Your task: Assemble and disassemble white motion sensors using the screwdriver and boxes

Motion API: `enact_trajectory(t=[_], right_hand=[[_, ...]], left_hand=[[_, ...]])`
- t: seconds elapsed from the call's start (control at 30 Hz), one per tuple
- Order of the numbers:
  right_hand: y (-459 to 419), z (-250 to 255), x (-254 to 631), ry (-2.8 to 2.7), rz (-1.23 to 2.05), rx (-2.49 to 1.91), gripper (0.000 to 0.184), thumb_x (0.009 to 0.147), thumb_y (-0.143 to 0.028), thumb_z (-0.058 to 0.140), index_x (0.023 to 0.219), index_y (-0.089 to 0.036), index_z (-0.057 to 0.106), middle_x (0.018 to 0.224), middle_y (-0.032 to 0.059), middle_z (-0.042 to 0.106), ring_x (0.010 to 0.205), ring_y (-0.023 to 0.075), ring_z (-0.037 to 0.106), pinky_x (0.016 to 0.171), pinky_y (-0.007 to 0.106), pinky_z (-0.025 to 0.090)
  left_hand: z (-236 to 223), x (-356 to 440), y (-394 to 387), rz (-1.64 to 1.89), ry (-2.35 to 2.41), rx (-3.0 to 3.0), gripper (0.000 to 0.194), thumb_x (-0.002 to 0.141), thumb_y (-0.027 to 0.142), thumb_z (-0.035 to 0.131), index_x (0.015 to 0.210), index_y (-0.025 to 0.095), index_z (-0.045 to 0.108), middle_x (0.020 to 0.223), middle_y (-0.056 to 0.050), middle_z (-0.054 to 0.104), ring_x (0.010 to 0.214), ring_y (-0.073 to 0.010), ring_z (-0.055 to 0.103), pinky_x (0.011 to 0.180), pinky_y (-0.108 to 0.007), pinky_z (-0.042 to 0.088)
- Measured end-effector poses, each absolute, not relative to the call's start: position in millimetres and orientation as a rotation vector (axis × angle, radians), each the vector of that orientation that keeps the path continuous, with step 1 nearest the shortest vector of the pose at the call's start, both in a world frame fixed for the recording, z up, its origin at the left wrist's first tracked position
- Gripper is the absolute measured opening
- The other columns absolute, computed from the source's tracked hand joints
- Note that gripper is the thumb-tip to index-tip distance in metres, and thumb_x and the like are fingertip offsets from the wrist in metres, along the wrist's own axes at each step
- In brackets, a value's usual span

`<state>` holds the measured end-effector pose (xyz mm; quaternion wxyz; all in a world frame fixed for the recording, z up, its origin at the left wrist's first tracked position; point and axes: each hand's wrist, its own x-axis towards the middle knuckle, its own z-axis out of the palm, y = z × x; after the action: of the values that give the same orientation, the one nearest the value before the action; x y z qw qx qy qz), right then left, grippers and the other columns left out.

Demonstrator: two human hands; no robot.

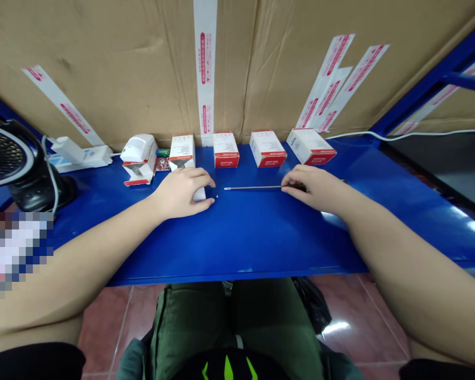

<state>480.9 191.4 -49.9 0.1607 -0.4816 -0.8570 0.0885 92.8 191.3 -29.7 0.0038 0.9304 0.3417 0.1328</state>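
My left hand (pixel 181 193) rests on the blue steel shelf (pixel 245 237), its fingers closed over a small white plastic part (pixel 200 194). Most of that part is hidden by the hand. My right hand (pixel 312 187) grips a dark-handled screwdriver (pixel 253 188), whose long thin metal shaft points left towards the white part. The shaft tip stops a little short of it, with a tiny screw (pixel 217 196) lying on the shelf between them.
Several white-and-red boxes (pixel 225 150) stand in a row along the back. To their left are a white sensor-like device (pixel 139 153) on an opened box and a small red circuit board (pixel 162 164). A black fan (pixel 8 158) and white power strip (pixel 81 159) sit further left.
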Motion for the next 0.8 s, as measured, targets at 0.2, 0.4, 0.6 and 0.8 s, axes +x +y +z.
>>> enact_trajectory(t=[0.2, 0.4, 0.6, 0.8], right_hand=[[191, -50, 482, -2.409, 0.275, -1.396, 0.016, 0.096, -0.041, 0.062, 0.086, -0.029, 0.060, 0.084, 0.0071, 0.066, 0.075, 0.0264, 0.064, 0.076, 0.044, 0.056], [192, -50, 484, -2.393, 0.269, -1.395, 0.017, 0.098, -0.040, 0.061, 0.086, -0.029, 0.061, 0.087, 0.0083, 0.069, 0.081, 0.0279, 0.067, 0.080, 0.045, 0.057], [195, -52, 486, -2.385, 0.234, -1.383, 0.014, 0.097, -0.040, 0.064, 0.089, -0.028, 0.065, 0.090, 0.0098, 0.073, 0.087, 0.0299, 0.071, 0.084, 0.047, 0.060], [195, -55, 491, -2.352, 0.160, -1.300, 0.015, 0.097, -0.044, 0.068, 0.096, -0.029, 0.068, 0.102, 0.0117, 0.076, 0.095, 0.0315, 0.072, 0.089, 0.050, 0.063]], left_hand=[[-21, 83, 192, 0.251, 1.156, 2.845, 0.060, 0.094, 0.050, 0.073, 0.143, 0.016, 0.073, 0.138, -0.018, 0.076, 0.127, -0.0398, 0.076, 0.112, -0.058, 0.064], [-23, 76, 200, 0.184, 1.114, 2.807, 0.068, 0.093, 0.048, 0.069, 0.150, 0.011, 0.067, 0.136, -0.021, 0.075, 0.130, -0.0403, 0.075, 0.115, -0.056, 0.063], [-23, 77, 199, 0.243, 1.018, 2.826, 0.056, 0.095, 0.045, 0.065, 0.142, 0.014, 0.071, 0.134, -0.019, 0.078, 0.126, -0.0376, 0.076, 0.112, -0.054, 0.064], [-24, 76, 202, 0.320, 0.920, 2.824, 0.045, 0.096, 0.045, 0.066, 0.130, 0.018, 0.075, 0.126, -0.015, 0.080, 0.121, -0.0338, 0.077, 0.110, -0.050, 0.064]])
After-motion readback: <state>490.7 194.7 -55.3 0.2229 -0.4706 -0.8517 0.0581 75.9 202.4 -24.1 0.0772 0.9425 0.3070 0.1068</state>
